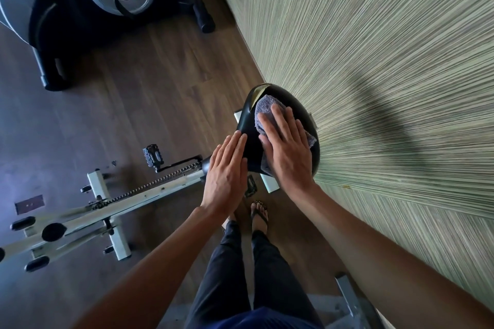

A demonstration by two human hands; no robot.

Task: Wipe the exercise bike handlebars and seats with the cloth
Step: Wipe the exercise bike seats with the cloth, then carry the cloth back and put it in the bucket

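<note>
While bent over the seat (294, 100), pressed right hand (287, 149) flat on cloth (264, 109), with fingers (278, 117) straight, slightly spread, aimed toward 11 o'clock. Noted cloth as grey-purple, bunched, lying on top of seat, peeping out past fingertips at 11 o'clock and beside palm at 3 o'clock. Laid left hand (227, 171) flat against seat's edge at 8 o'clock, with fingers straight and together. Recorded both hands as released: flat, not curled, neither pinching nor clutching. Spotted torn patch (257, 93) with yellowish padding on seat rim at 11 o'clock, just beyond cloth. Traced white frame (139, 197) with chain (160, 181) from under seat toward 8 o'clock; found pedal (153, 156) just beside it, at 9 o'clock from seat. Logged black bike (66, 21) well apart at 10 o'clock, standing on wood floor (149, 83). Marked striped green wall (374, 48) from 12 round to 4 o'clock, near seat; could not tell whether touching. Glimpsed sandalled foot (259, 215) at 6 o'clock below seat, dark trousers (235, 270) nearer still.
</note>
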